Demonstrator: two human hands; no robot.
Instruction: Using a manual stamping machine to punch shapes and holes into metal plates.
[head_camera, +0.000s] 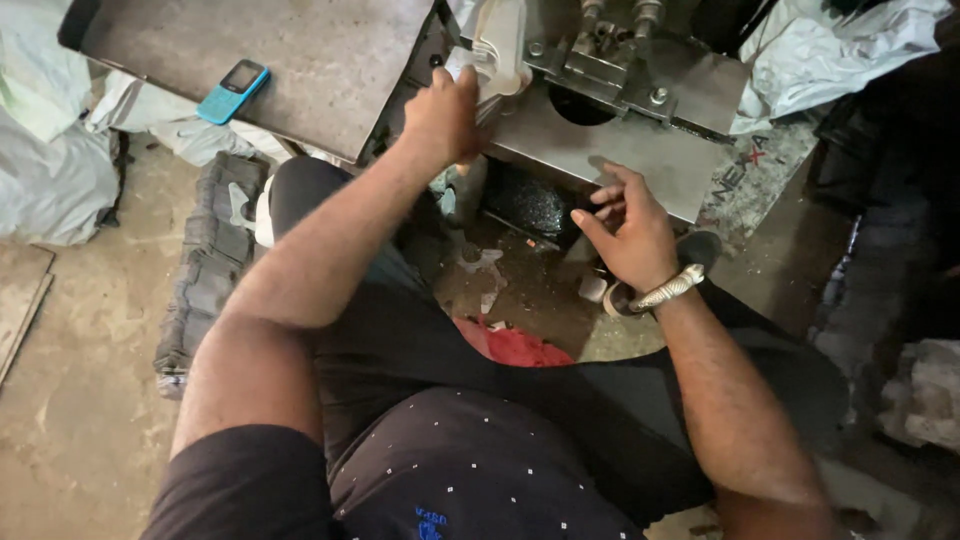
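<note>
Pale moulded plastic piece (497, 50) (glossy, curved) under left hand (443, 115) fingers

A phone screen, a printed board and pale sacks around the bench

We see a small turquoise phone (233, 90) lying tilted on the grey metal bench (330, 60) at upper left, its little upright screen lit pale. At right a flat grey board (757, 170) bears red and dark printed letters. Crumpled whitish plastic sacks (830, 50) lie at upper right, with more sacks (45, 160) at far left.
</note>
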